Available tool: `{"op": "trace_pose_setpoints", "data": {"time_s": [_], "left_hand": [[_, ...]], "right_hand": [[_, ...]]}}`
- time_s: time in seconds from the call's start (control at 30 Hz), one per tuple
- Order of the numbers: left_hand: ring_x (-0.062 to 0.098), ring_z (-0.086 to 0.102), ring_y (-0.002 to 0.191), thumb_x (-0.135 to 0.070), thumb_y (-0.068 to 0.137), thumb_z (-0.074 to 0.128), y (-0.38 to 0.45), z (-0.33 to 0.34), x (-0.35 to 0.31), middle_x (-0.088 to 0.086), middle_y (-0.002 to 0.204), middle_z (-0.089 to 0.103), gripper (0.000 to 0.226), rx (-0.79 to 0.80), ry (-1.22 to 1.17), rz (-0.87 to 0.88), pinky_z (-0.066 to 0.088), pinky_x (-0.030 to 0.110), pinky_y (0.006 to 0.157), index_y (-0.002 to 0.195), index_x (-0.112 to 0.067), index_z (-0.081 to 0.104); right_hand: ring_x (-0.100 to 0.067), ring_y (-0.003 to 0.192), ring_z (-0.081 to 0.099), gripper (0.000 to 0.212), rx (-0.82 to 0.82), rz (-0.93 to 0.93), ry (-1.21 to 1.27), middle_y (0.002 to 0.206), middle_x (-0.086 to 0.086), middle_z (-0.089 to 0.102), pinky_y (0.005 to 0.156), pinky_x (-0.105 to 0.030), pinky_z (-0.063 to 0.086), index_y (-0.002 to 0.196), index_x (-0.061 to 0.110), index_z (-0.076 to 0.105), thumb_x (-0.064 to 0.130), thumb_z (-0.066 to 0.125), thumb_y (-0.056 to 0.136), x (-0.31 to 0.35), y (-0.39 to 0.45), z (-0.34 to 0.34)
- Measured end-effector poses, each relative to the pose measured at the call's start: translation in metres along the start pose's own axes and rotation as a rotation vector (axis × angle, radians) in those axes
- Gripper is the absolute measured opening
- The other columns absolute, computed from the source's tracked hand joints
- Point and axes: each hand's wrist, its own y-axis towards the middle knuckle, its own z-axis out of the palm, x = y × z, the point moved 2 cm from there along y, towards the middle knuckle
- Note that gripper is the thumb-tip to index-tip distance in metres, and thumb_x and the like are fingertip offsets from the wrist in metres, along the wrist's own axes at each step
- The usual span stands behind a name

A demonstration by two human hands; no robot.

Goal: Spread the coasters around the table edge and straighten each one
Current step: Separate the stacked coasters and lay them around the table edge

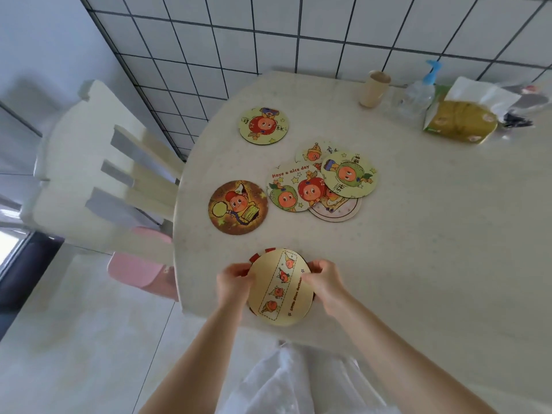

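A pale yellow round coaster (280,286) with a strip of cartoon figures lies at the near edge of the cream table (433,234), on top of another coaster whose red rim (263,253) shows. My left hand (234,279) grips its left side and my right hand (322,279) pinches its right side. A dark orange coaster (238,207) lies near the left edge. A yellow coaster (263,124) lies farther back. In the middle, several coasters overlap in a loose pile (322,182).
A white slatted chair (98,162) stands left of the table, with a pink stool (143,264) beneath. At the back right are a beige cup (375,88), a clear pump bottle (421,91) and a tissue pack (463,121). A tiled wall is behind.
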Motion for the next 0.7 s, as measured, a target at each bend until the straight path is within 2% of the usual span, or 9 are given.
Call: {"op": "trace_pose_setpoints", "data": {"time_s": [0.07, 0.17, 0.27, 0.33, 0.43, 0.57, 0.7], "left_hand": [[0.022, 0.065, 0.087, -0.001, 0.076, 0.063, 0.004, -0.004, 0.007, 0.004, 0.098, 0.072, 0.027, -0.010, 0.058, 0.024, 0.057, 0.040, 0.081, 0.093, -0.020, 0.071], [0.024, 0.063, 0.095, -0.005, 0.078, 0.063, 0.005, -0.005, 0.011, 0.004, 0.107, 0.069, 0.027, -0.028, 0.157, 0.067, 0.055, 0.038, 0.086, 0.099, -0.018, 0.072], [0.027, 0.053, 0.109, -0.010, 0.080, 0.064, 0.002, -0.004, 0.009, 0.004, 0.116, 0.056, 0.017, -0.070, 0.297, 0.146, 0.047, 0.041, 0.096, 0.093, -0.019, 0.072], [0.025, 0.052, 0.108, -0.012, 0.081, 0.064, -0.001, -0.003, 0.006, 0.002, 0.112, 0.056, 0.014, -0.051, 0.331, 0.217, 0.047, 0.039, 0.093, 0.091, -0.019, 0.071], [0.020, 0.060, 0.087, -0.010, 0.083, 0.061, -0.006, -0.001, 0.004, 0.001, 0.101, 0.067, 0.016, 0.041, 0.276, 0.231, 0.052, 0.030, 0.069, 0.096, -0.017, 0.067], [0.022, 0.064, 0.086, -0.010, 0.083, 0.061, -0.016, 0.009, 0.005, -0.001, 0.094, 0.068, 0.016, 0.114, 0.200, 0.200, 0.058, 0.045, 0.078, 0.096, -0.020, 0.064], [0.018, 0.065, 0.087, -0.007, 0.082, 0.060, -0.031, 0.043, 0.010, -0.002, 0.094, 0.069, 0.019, 0.183, 0.185, 0.202, 0.058, 0.043, 0.080, 0.096, -0.018, 0.066]], "right_hand": [[-0.025, 0.089, 0.065, 0.018, -0.037, 0.007, -0.027, 0.092, -0.006, 0.069, 0.073, -0.040, 0.055, 0.091, 0.015, 0.063, 0.004, 0.057, 0.078, -0.007, -0.006, 0.006], [-0.017, 0.081, 0.061, 0.018, -0.102, -0.020, -0.076, 0.090, -0.002, 0.068, 0.059, -0.028, 0.048, 0.091, 0.017, 0.064, 0.005, 0.057, 0.079, -0.011, -0.013, 0.008], [-0.018, 0.085, 0.062, 0.018, -0.133, -0.054, -0.122, 0.092, -0.002, 0.068, 0.056, -0.025, 0.042, 0.092, 0.015, 0.065, 0.005, 0.059, 0.078, -0.012, -0.020, 0.006], [-0.020, 0.090, 0.062, 0.017, -0.146, -0.063, -0.124, 0.095, -0.002, 0.067, 0.060, -0.026, 0.046, 0.093, 0.015, 0.064, 0.006, 0.059, 0.079, -0.013, -0.025, 0.003], [-0.021, 0.091, 0.063, 0.015, -0.144, -0.042, -0.054, 0.097, 0.000, 0.064, 0.074, -0.040, 0.058, 0.097, 0.017, 0.061, 0.010, 0.059, 0.084, -0.017, -0.029, -0.005], [-0.022, 0.092, 0.064, 0.009, -0.145, -0.043, -0.036, 0.098, 0.001, 0.064, 0.076, -0.047, 0.060, 0.095, 0.021, 0.060, 0.017, 0.059, 0.087, -0.026, -0.031, -0.031], [-0.021, 0.090, 0.065, 0.012, -0.156, -0.043, -0.038, 0.097, 0.001, 0.066, 0.075, -0.047, 0.060, 0.093, 0.024, 0.060, 0.014, 0.057, 0.087, -0.032, -0.031, -0.070]]}}
